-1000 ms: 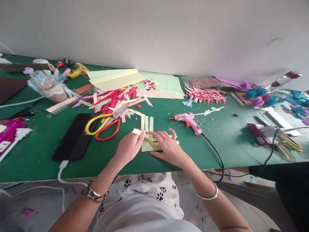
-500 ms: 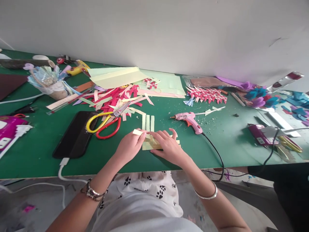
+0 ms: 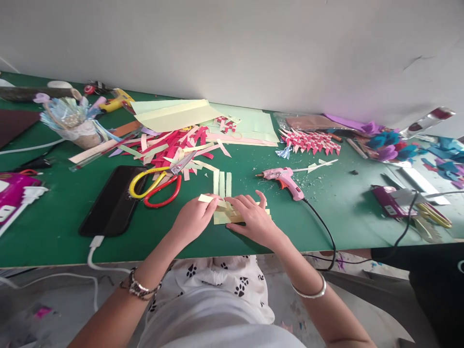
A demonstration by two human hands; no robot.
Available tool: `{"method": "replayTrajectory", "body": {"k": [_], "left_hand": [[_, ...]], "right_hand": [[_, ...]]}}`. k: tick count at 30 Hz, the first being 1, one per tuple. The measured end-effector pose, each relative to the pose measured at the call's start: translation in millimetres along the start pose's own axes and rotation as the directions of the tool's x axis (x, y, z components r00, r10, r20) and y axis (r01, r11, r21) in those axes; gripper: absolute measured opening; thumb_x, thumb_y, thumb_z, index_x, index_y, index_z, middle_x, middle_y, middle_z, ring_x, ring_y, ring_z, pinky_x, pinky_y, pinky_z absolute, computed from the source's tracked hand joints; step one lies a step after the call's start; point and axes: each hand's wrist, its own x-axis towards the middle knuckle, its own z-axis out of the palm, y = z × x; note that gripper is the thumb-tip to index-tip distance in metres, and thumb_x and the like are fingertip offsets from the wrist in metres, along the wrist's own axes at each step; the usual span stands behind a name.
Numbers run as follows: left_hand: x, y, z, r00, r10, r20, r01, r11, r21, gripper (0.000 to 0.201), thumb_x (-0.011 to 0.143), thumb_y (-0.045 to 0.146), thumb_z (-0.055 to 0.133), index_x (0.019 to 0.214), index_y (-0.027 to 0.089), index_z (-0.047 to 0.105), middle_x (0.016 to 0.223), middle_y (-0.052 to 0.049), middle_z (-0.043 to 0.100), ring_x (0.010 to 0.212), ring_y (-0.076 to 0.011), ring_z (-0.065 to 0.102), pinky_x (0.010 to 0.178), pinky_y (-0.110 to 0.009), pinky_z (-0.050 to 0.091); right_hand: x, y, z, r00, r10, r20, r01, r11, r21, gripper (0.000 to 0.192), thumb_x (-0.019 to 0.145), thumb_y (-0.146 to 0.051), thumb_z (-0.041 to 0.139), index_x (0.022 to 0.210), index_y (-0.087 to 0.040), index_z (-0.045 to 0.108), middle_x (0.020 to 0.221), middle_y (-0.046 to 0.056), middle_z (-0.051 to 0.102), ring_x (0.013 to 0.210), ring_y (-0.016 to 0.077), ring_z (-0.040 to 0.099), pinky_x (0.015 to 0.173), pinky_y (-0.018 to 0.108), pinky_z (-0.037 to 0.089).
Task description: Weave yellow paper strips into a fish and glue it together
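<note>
A small weave of pale yellow and green paper strips point(image 3: 220, 218) lies near the front edge of the green table. Between thumb and fingers, my left hand point(image 3: 195, 215) pinches a pale yellow paper strip point(image 3: 205, 198) at the left of the weave. My right hand point(image 3: 252, 216) rests over the weave with fingers spread, covering much of it. Upright pale green strips point(image 3: 222, 183) stick out beyond my fingertips. Scissors point(image 3: 155, 188) with yellow and red handles lie to the left, and a pink glue gun point(image 3: 284, 181) to the right.
A black phone point(image 3: 113, 202) with a white cable lies at left. Paper scraps point(image 3: 177, 147) and pale sheets point(image 3: 177, 114) spread behind. A red-and-pink woven paper piece point(image 3: 311, 141) sits back right. The glue gun's black cord point(image 3: 328, 237) hangs over the front edge.
The hands have hardly moved. My right index finger has shifted slightly left and away from the left fingertips; the rest looks the same.
</note>
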Motion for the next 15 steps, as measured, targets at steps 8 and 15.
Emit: {"method": "replayTrajectory", "body": {"k": [8, 15], "left_hand": [[-3, -9, 3.0, 1.000, 0.011, -0.010, -0.011, 0.997, -0.077, 0.045, 0.092, 0.041, 0.025, 0.098, 0.018, 0.062, 0.095, -0.008, 0.067, 0.080, -0.0208, 0.062, 0.071, -0.028, 0.046], [-1, -6, -0.1, 1.000, 0.016, -0.025, -0.018, 0.998, -0.067, 0.047, 0.092, 0.040, 0.023, 0.092, 0.016, 0.063, 0.079, -0.007, 0.068, 0.063, -0.0184, 0.059, 0.056, -0.025, 0.041]], "right_hand": [[-35, 34, -15, 0.870, 0.340, -0.358, -0.312, 0.940, 0.135, 0.028, 0.087, -0.037, 0.042, 0.110, -0.024, 0.051, 0.094, 0.004, 0.062, 0.091, 0.0202, 0.057, 0.094, 0.044, 0.028], [-58, 101, -10, 0.583, 0.584, -0.565, -0.735, 0.675, -0.060, 0.046, 0.080, -0.045, 0.047, 0.113, -0.012, 0.051, 0.099, 0.017, 0.056, 0.094, 0.0312, 0.047, 0.072, 0.041, 0.038]]}}
